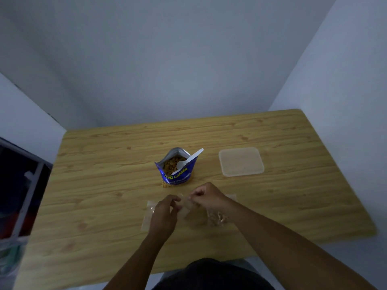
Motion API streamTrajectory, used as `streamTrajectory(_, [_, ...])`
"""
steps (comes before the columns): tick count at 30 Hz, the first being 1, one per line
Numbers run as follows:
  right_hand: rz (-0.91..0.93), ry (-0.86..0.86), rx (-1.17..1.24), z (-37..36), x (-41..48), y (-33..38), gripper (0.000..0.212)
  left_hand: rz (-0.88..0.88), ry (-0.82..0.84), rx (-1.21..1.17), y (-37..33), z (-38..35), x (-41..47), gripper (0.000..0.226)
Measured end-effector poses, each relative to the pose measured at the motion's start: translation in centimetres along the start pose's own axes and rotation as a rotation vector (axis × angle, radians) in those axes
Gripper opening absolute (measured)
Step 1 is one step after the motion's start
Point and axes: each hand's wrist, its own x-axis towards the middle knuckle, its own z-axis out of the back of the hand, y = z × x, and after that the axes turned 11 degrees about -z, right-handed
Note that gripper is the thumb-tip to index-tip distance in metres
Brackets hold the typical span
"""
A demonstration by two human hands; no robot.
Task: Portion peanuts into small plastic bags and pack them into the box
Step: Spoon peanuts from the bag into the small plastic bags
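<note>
A blue peanut pouch (176,174) stands open at the table's middle, with a white plastic spoon (189,159) leaning in its mouth. My left hand (164,214) and my right hand (206,195) meet just in front of the pouch, and both pinch the top edge of a small clear plastic bag (188,208) held between them. A filled bag of peanuts (216,218) lies on the table under my right wrist. More flat clear bags (147,218) lie partly hidden under my left hand. The clear plastic box (241,161) sits to the right of the pouch.
The wooden table (104,185) stands in a corner, with pale walls behind it and on its right side. A dark shelf unit (18,195) stands off the table's left edge. A few loose peanuts (165,185) lie at the pouch's foot.
</note>
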Motion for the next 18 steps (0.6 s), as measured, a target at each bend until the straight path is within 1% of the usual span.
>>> streamTrajectory(4, [-0.069, 0.030, 0.032, 2.2, -1.1, 0.3, 0.020, -0.064, 0.008, 0.005, -1.2, -0.5, 0.5, 0.026])
streamTrajectory(6, [-0.107, 0.046, 0.038, 3.1, -1.4, 0.0, 0.020, -0.096, 0.008, 0.000, -1.9, -0.7, 0.7, 0.025])
streamTrajectory(9, [-0.117, 0.083, 0.045, 4.0, -1.7, -0.3, 0.023, -0.151, 0.025, 0.009, -2.7, -1.2, 0.8, 0.026])
streamTrajectory(12, [-0.116, 0.098, 0.102, 4.5, -2.1, -0.5, 0.025, -0.180, 0.041, 0.025, -3.1, -1.5, 1.0, 0.027])
streamTrajectory(14, [-0.104, 0.104, 0.121, 4.8, -2.3, -0.7, 0.023, -0.202, 0.044, 0.039, -3.4, -1.7, 1.0, 0.027])
streamTrajectory(16, [-0.088, 0.101, 0.099, 5.0, -2.3, -1.0, 0.015, -0.218, 0.044, 0.043, -3.7, -1.9, 1.1, 0.027])
streamTrajectory(18, [-0.065, 0.081, 0.073, 5.1, -2.3, -1.2, 0.014, -0.229, 0.039, 0.039, -4.1, -2.0, 1.2, 0.024])
